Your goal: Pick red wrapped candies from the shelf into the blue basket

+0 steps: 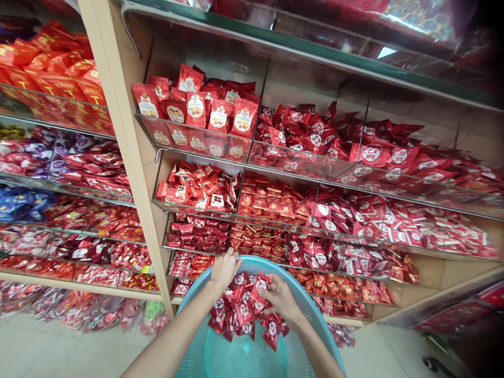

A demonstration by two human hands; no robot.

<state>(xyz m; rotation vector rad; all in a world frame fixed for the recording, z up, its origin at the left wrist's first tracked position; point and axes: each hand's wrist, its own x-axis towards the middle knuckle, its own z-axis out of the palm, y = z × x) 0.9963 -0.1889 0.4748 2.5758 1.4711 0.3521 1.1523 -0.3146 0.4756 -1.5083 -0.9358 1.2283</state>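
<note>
A turquoise plastic basket (315, 310) stands in front of me, its far rim close to the shelves. Inside it lies a pile of small red sealed packets (244, 310) with white round labels, heaped against the far wall, while the lower part shows bare turquoise plastic. My left hand (225, 270) is closed over the basket's far rim. Reaching into the basket from the right, my right hand (280, 298) has its fingers curled at the pile, on a red packet (260, 287) at its upper right.
Ahead rises a wooden shelf rack with glass-fronted tiers of red wrapped sweets (315, 134). A wooden upright (129, 157) divides it from another rack on the left. Bagged sweets (86, 310) lie on the tiled floor (43, 346) below. A dark object (437, 363) is at the lower right.
</note>
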